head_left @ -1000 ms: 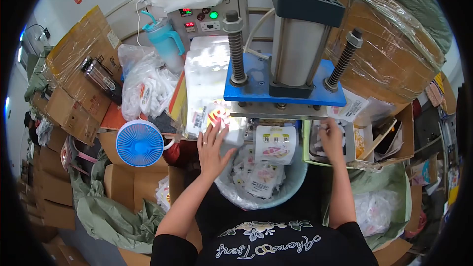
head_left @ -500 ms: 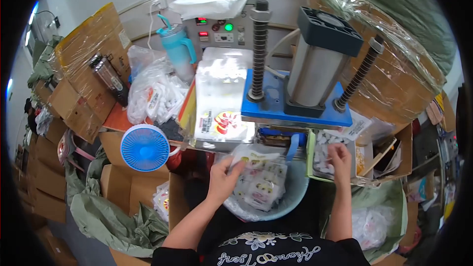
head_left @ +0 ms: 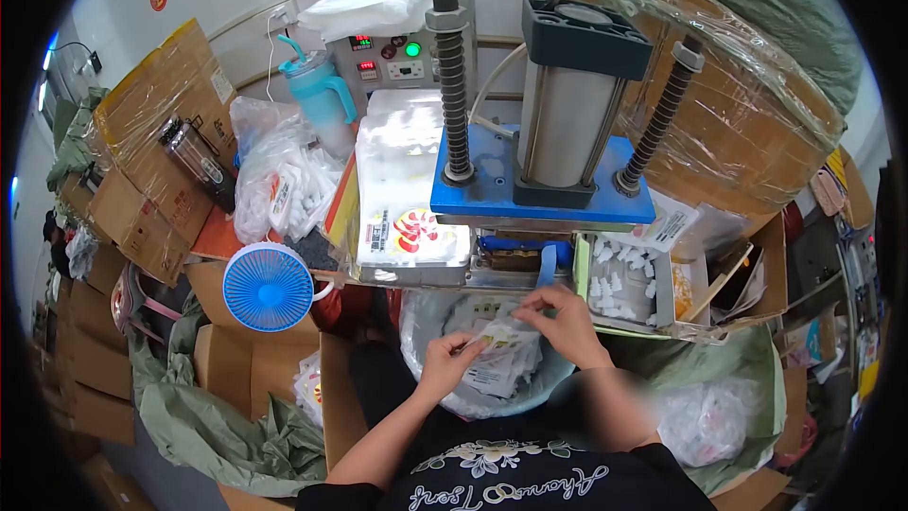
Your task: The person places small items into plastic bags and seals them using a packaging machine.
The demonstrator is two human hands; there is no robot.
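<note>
My left hand (head_left: 448,364) pinches the lower left edge of a clear printed plastic pouch (head_left: 503,334) and holds it tilted. At the pouch's upper right edge, my right hand (head_left: 566,322) has thumb and finger pressed together. What lies in that pinch is hidden. Below both hands, a light blue tub (head_left: 553,380) lined with clear plastic holds many similar pouches. To the right, a green-edged tray (head_left: 580,270) holds small white plastic pieces (head_left: 619,279) that look like spouts.
Ahead stands a press with a blue plate (head_left: 544,199) and springs on its posts. A stack of printed film pouches (head_left: 402,161) lies left of it. A blue fan (head_left: 268,289) is at the left, above an open carton (head_left: 232,360). Bagged items (head_left: 705,421) sit at the lower right.
My right hand has moved left from the tray of white pieces to the pouch. My left hand has shifted a little lower with the pouch. The whole view has swung slightly right.
</note>
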